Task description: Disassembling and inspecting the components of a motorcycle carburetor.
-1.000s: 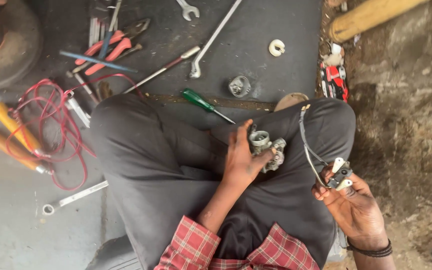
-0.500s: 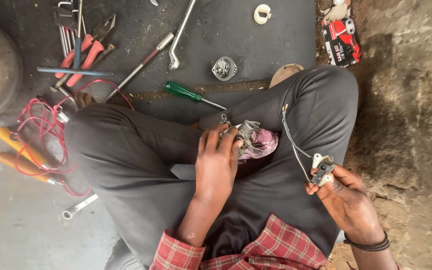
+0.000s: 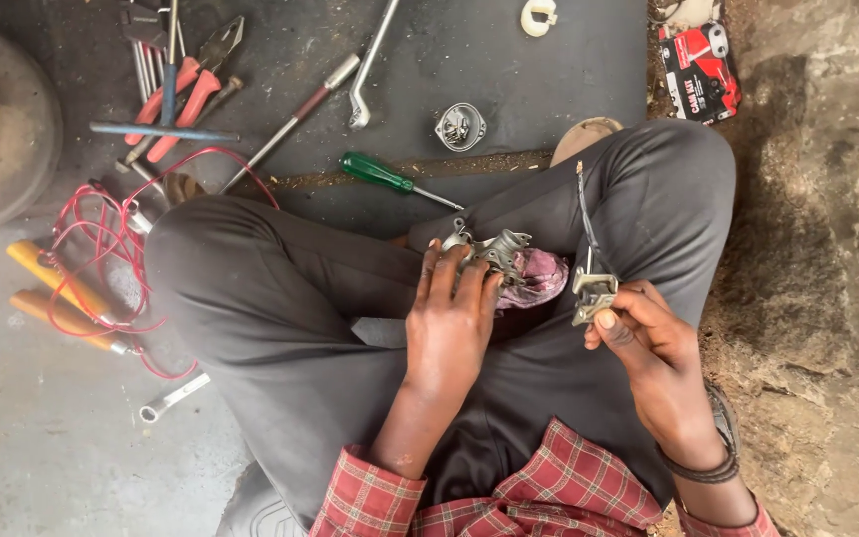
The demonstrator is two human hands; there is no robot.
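Note:
I sit cross-legged in grey trousers. My left hand (image 3: pixel 454 318) rests over a grey cast-metal part (image 3: pixel 489 249) in my lap, fingers wrapped on its near side; a pink rag (image 3: pixel 537 278) lies under it. My right hand (image 3: pixel 643 333) pinches a small metal fitting (image 3: pixel 594 290) over my right thigh. A thin black cable (image 3: pixel 586 214) runs up from that fitting along the knee.
On the dark mat ahead lie a green-handled screwdriver (image 3: pixel 380 175), a bent wrench (image 3: pixel 370 70), red pliers (image 3: pixel 186 85), a small round metal cap (image 3: pixel 460 126) and a white ring (image 3: pixel 539 14). Red wire (image 3: pixel 101 249) and yellow-handled tools (image 3: pixel 52 283) lie left. A red packet (image 3: pixel 700 70) sits at right, by rough stone.
My left hand has slid further over the cast-metal part and settled on it. My right hand has lifted the small fitting slightly toward the knee. The view has shifted down and left.

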